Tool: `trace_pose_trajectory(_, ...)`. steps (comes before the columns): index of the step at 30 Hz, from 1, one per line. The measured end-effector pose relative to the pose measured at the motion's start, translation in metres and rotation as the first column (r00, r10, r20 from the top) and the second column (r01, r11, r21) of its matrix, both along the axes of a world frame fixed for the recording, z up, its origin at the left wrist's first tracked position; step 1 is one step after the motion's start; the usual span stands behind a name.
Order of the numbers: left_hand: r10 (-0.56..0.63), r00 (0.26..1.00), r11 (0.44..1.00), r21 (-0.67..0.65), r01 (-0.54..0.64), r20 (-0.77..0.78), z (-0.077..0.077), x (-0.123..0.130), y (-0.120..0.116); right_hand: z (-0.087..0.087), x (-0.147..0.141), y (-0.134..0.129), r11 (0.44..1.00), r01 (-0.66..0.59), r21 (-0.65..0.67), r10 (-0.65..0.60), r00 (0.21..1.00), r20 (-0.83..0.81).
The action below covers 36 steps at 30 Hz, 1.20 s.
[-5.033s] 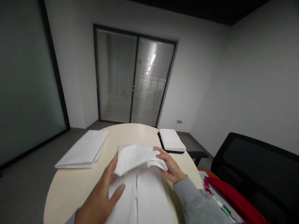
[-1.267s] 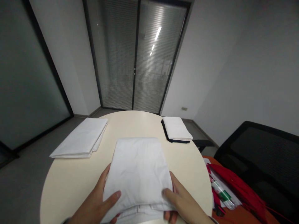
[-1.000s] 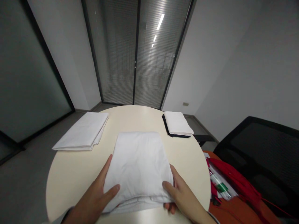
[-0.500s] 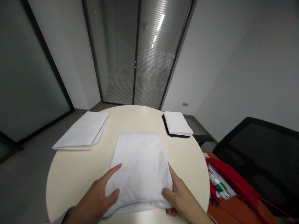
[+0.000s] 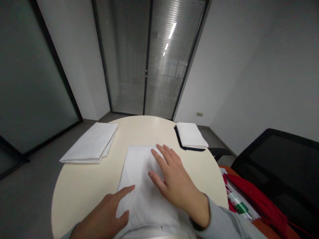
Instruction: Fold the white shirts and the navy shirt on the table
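A folded white cloth (image 5: 143, 205) lies flat near the front of the round table (image 5: 82, 186). My left hand (image 5: 107, 210) rests at the cloth's left edge, thumb and index finger apart on top of it; its other fingers are hidden. Over the cloth's upper right part is my right hand (image 5: 171, 179), palm down with fingers stretched out. Whether its palm touches the fabric I cannot tell. Part of the cloth's right side is hidden under that hand and the grey sleeve (image 5: 224, 219).
Another folded white cloth (image 5: 92, 142) lies at the table's left edge. At the back right, a smaller white folded cloth (image 5: 190, 134) sits on a black one (image 5: 185, 146). A black mesh chair (image 5: 279, 166) stands at right, with a red bag (image 5: 256, 196) on its orange seat.
My right hand has left the cloth's right edge and moved up and left over its top, fingers now stretched out. My left hand has stayed at the left edge.
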<state>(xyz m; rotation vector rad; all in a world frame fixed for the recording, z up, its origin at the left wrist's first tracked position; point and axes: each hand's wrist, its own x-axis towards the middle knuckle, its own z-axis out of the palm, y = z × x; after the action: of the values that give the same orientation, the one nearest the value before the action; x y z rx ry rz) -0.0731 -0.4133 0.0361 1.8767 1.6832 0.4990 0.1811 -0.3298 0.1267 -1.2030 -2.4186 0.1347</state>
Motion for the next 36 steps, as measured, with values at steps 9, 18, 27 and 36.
trace_pose_trajectory(9,-0.003,0.966,0.984,0.171,0.048,-0.258,0.079,-0.028,0.054,-0.084,-0.037,0.053,0.983,-0.126,-0.133,0.144,0.98,0.137)
trace_pose_trajectory(18,-0.196,0.898,0.871,0.35,0.344,-0.395,0.004,0.042,0.171,-0.074,-0.032,0.043,0.979,-0.14,-0.149,0.15,0.987,0.059)
trace_pose_trajectory(27,-0.156,0.839,0.772,0.465,0.433,-0.521,-0.017,0.039,0.166,-0.066,-0.024,0.081,0.998,0.063,-0.002,-0.062,0.993,-0.096)
trace_pose_trajectory(36,-0.181,0.859,0.781,0.461,0.421,-0.479,-0.019,0.037,0.167,-0.086,-0.02,0.085,0.987,0.135,-0.083,-0.126,0.986,0.11)
